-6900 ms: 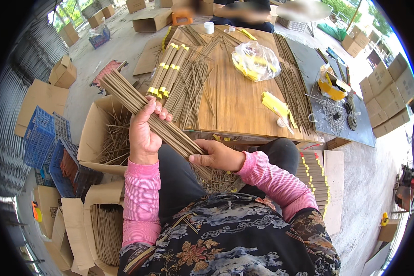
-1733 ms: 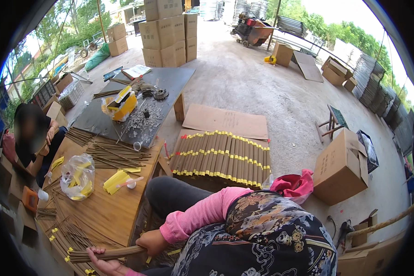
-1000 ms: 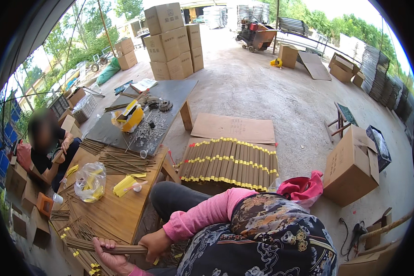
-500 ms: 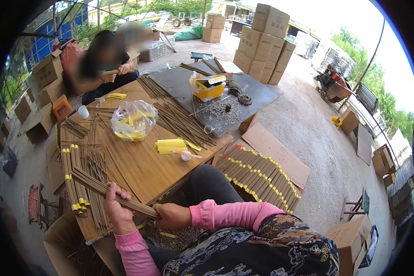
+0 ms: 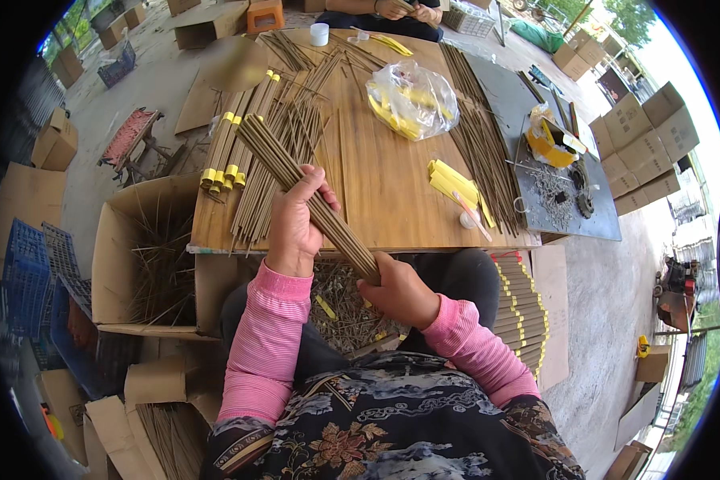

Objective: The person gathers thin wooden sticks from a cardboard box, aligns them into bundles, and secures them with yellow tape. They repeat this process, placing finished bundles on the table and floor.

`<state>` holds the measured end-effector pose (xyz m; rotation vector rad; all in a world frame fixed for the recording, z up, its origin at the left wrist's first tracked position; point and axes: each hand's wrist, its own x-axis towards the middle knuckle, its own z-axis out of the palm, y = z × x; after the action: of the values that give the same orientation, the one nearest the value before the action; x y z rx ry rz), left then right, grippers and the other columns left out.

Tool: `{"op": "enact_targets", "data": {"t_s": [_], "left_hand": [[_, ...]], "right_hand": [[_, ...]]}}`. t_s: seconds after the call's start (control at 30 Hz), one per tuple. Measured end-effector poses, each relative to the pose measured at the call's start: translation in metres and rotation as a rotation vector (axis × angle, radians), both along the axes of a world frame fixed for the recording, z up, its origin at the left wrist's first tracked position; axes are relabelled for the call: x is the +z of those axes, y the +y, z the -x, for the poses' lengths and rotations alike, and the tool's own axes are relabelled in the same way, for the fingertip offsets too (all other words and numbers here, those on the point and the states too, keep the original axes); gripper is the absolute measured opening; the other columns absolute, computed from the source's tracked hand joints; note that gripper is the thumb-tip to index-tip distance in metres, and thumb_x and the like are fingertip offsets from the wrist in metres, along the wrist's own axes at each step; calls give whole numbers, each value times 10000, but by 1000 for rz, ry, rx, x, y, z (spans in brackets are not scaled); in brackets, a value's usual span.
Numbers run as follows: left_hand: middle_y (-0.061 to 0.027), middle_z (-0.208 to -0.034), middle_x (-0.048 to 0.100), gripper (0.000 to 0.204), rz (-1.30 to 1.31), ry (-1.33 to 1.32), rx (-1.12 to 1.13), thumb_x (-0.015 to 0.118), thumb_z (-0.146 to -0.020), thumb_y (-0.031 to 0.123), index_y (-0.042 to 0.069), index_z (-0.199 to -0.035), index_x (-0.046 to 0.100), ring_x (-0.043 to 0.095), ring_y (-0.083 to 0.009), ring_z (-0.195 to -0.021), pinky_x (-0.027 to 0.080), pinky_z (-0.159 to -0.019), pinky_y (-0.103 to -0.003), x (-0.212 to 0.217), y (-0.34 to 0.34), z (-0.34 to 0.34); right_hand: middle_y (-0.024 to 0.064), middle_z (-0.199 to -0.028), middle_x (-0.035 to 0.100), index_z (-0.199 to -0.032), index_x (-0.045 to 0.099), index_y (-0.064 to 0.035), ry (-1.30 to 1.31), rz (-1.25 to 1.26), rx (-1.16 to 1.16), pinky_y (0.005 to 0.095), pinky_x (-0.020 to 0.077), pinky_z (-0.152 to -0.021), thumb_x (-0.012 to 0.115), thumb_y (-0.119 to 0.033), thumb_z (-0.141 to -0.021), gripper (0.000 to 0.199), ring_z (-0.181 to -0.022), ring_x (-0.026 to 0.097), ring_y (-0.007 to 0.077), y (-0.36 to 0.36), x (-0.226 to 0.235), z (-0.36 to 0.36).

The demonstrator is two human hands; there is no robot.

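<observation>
A bundle of thin brown sticks, which look like incense sticks (image 5: 342, 232), slants in front of me over the table's near edge. My left hand (image 5: 294, 222) is wrapped round its middle, thumb on top. At the lower end my right hand (image 5: 404, 292) is closed round the sticks, its palm side hidden. Beyond the bundle's upper end, finished bundles with yellow paper bands (image 5: 234, 144) lie at the table's left side. Loose brown sticks (image 5: 274, 188) spread beside them. Yellow paper strips (image 5: 456, 190) and a small white pot (image 5: 470, 219) with a flat stick across it lie to the right.
The wooden table (image 5: 360, 188) holds a plastic bag of yellow strips (image 5: 412, 100) and a white cup (image 5: 319, 34). At right, a grey board (image 5: 496, 92) carries a yellow box (image 5: 550, 148). A cardboard box of sticks (image 5: 148, 256) stands at left. Another person's hands (image 5: 408, 10) hold sticks at the far side.
My view has swung left and down, so the table now lies straight ahead. Both hands still grip the bundle, which points more steeply away from me.
</observation>
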<state>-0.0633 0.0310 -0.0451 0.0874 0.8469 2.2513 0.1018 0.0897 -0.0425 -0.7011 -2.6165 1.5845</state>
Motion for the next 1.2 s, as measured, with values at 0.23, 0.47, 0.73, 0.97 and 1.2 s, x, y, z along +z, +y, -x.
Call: {"op": "enact_targets", "data": {"t_s": [0.23, 0.47, 0.73, 0.97, 1.2], "left_hand": [[18, -619, 458, 116, -175, -8, -8, 596, -779, 77, 88, -853, 507, 426, -85, -506, 386, -455, -238, -8, -3, 9], [-6, -594, 405, 114, -612, -103, -176, 505, -817, 22, 13, -927, 475, 391, -89, -466, 350, -412, -218, -7, -20, 30], [-3, -595, 407, 152, -671, -47, -276, 496, -817, 31, 22, -967, 469, 384, -81, -452, 348, -392, -218, -7, -23, 21], [0, -630, 458, 155, -85, -20, -24, 595, -793, 86, 65, -915, 501, 438, -91, -511, 396, -473, -237, -10, -12, 16], [-10, -635, 447, 63, -418, -198, -177, 537, -837, 59, 28, -862, 487, 413, -89, -517, 372, -472, -228, -21, -19, 34]], "right_hand": [[177, -690, 572, -980, 436, 36, 24, -121, 86, 359, 458, -569, 653, -176, -740, 386, -645, 591, 299, 6, 8, 0], [86, -1070, 534, -1223, 379, 36, -8, 807, 365, 264, 394, -871, 711, -259, -733, 661, -995, 488, 132, 38, 5, -26], [73, -1081, 518, -1219, 385, 6, 112, 910, 301, 258, 377, -869, 648, -319, -784, 604, -1012, 472, 139, 24, 6, -3], [36, -614, 520, -983, 432, -4, 137, 145, 171, 262, 450, -469, 627, -134, -788, 304, -533, 542, 141, -5, -18, 4], [127, -849, 575, -1074, 434, 5, 17, 1202, 251, 283, 515, -633, 472, -415, -872, 467, -704, 602, 190, 10, -4, -9]]}}
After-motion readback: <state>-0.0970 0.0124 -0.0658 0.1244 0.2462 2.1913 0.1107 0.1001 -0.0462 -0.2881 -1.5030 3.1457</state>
